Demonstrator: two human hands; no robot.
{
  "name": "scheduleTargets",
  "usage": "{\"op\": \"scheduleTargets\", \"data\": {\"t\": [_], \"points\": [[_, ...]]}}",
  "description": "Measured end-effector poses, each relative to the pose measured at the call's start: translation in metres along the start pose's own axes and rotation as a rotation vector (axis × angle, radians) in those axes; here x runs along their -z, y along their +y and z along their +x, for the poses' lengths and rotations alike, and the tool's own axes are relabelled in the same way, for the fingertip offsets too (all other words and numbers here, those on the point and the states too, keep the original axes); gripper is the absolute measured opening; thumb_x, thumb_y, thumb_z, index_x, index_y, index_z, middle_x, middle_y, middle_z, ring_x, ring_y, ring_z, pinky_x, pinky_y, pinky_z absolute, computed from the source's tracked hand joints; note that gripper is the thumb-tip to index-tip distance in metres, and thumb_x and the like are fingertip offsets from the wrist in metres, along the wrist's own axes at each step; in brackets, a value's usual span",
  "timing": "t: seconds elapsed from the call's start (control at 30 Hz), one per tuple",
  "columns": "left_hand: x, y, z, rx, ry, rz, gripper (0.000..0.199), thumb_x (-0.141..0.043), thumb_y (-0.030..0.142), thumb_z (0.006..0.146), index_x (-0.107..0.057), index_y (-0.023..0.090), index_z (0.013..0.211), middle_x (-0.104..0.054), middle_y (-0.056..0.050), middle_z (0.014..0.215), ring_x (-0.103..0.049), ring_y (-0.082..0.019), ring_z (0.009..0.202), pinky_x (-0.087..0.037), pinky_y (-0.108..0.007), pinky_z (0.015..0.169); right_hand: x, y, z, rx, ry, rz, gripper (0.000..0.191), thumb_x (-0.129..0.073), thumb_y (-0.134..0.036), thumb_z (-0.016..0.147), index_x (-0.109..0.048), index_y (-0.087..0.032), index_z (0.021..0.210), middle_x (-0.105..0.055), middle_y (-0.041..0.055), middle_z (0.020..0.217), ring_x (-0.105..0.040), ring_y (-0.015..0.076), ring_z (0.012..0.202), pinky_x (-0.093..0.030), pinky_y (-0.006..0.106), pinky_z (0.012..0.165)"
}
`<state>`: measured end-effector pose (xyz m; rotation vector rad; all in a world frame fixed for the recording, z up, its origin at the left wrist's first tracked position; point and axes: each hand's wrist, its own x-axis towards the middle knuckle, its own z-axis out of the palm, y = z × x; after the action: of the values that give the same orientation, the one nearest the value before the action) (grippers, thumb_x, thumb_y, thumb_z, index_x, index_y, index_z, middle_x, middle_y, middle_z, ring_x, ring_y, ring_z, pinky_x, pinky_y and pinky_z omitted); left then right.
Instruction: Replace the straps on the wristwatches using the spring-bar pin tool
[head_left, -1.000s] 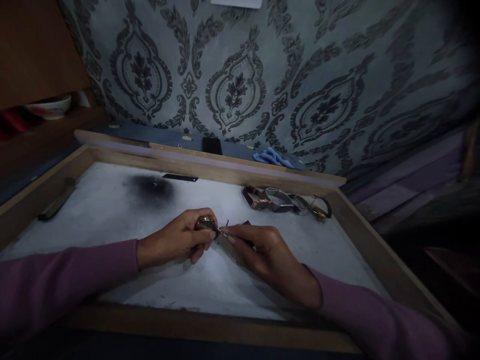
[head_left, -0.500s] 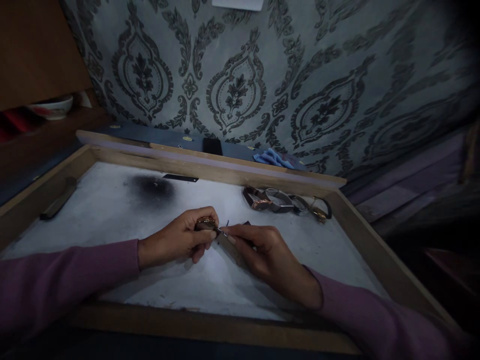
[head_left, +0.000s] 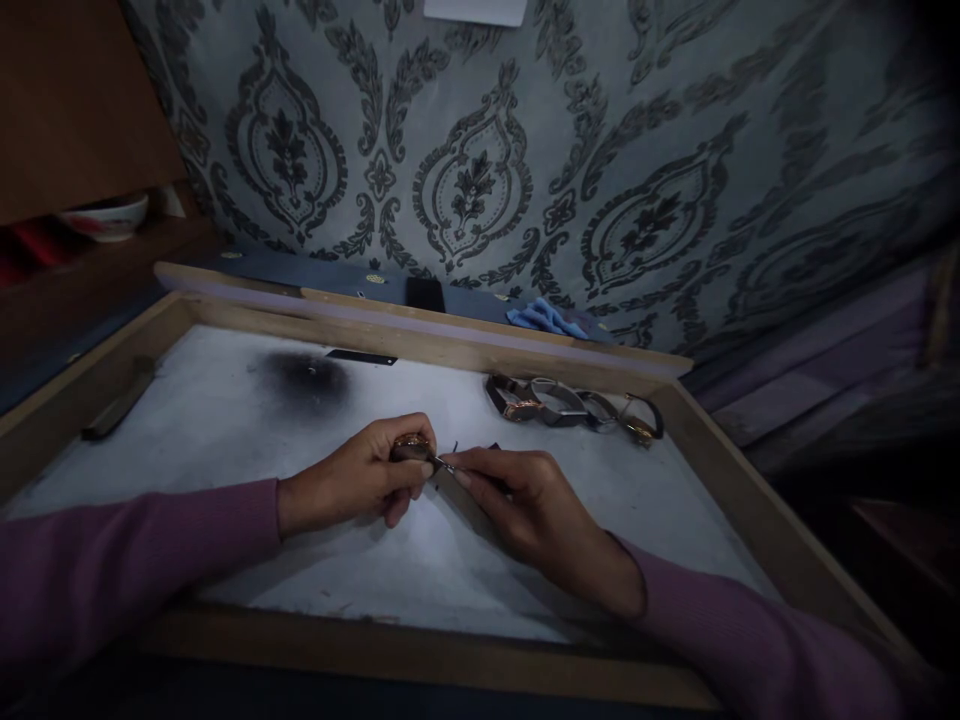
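Note:
My left hand (head_left: pixel 382 470) is closed around a gold-rimmed watch (head_left: pixel 411 447), its thumb and curled fingers covering part of it. Between the thumb and fingertips of my right hand (head_left: pixel 529 490) is a slim tool with a thin metal shaft (head_left: pixel 444 463); its exact kind is hard to make out. The tool's tip meets the edge of the watch beside my left thumb. Both hands are just over the white board, close together. A dark strap-like piece shows behind and below the right fingers, partly hidden.
Several wristwatches (head_left: pixel 559 402) stand along the back right of the wood-framed tray (head_left: pixel 420 335). A flat black strip (head_left: pixel 362 357) lies at its back edge, a dark bar (head_left: pixel 120 400) at its left. Beyond the frame are a blue cloth (head_left: pixel 546 317) and a black object (head_left: pixel 425 294).

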<state>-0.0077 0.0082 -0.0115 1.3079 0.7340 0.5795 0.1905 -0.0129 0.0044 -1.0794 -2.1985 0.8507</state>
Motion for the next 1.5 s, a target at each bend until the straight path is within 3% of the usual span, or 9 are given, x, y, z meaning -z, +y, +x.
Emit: {"op": "scheduleTargets", "data": {"t": [1.07,1.5], "points": [[0.0018,0.0025,0.0010,0.024,-0.028,-0.009,0.010,-0.054,0.023,0.083,-0.046,0.020,0.078,-0.049,0.009,0.049,-0.044,-0.005,0.035,-0.026,-0.015,0.034,-0.0001,0.0005,0.0008,0.029,-0.001,0.000,0.027,-0.048,-0.014,0.091,-0.073,-0.015,0.101,-0.073,0.0032,0.075,-0.061,0.0105,0.059,-0.044,0.021,0.055],[0.0035,0.0016,0.0028,0.033,-0.038,-0.033,0.012,-0.054,0.025,0.083,-0.045,0.020,0.077,-0.051,0.009,0.047,-0.044,-0.005,0.034,-0.027,-0.015,0.033,0.0002,0.0046,0.0009,0.012,-0.018,-0.048,0.028,-0.047,-0.017,0.091,-0.073,-0.013,0.104,-0.070,0.0038,0.070,-0.054,0.0100,0.053,-0.039,0.022,0.050]]}}
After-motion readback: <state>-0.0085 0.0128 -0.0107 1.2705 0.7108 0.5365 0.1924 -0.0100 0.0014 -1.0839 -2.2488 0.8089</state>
